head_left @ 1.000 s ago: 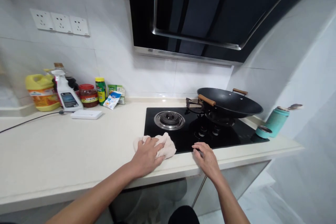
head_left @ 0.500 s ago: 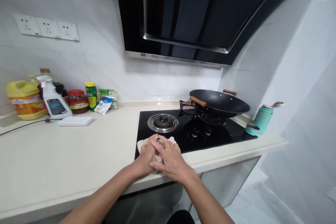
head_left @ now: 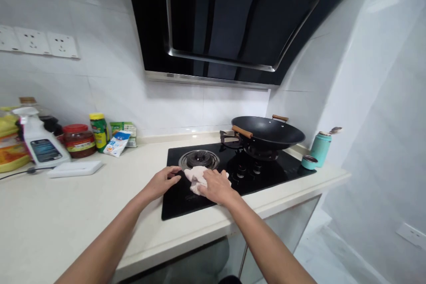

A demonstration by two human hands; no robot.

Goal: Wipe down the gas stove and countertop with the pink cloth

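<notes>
A pale pinkish cloth [head_left: 195, 176] lies bunched on the black glass gas stove [head_left: 186, 206], just in front of the left burner [head_left: 199, 159]. My right hand [head_left: 215, 185] grips the cloth from above, its fingers bent over it. Left of the cloth and apart from it, my left hand [head_left: 163, 183] hovers by the stove's left edge. Its fingers are slightly curled, thumb and fingers apart, with nothing between them. A black wok [head_left: 273, 131] with wooden handles sits over the right burner, beyond two control knobs [head_left: 241, 171].
A burner grate [head_left: 231, 140] stands left of the wok. On the right are a turquoise bottle [head_left: 321, 148] and its cup lid [head_left: 309, 162]. Along the back left stand a spray bottle [head_left: 43, 142], a red-lidded jar [head_left: 79, 142] and seasoning packets [head_left: 117, 143]. A range hood [head_left: 219, 22] hangs above.
Both hands were together on the cloth at the stove's front edge. My left hand has let go and moved left; my right hand has carried the cloth towards the burner. The view has shifted right.
</notes>
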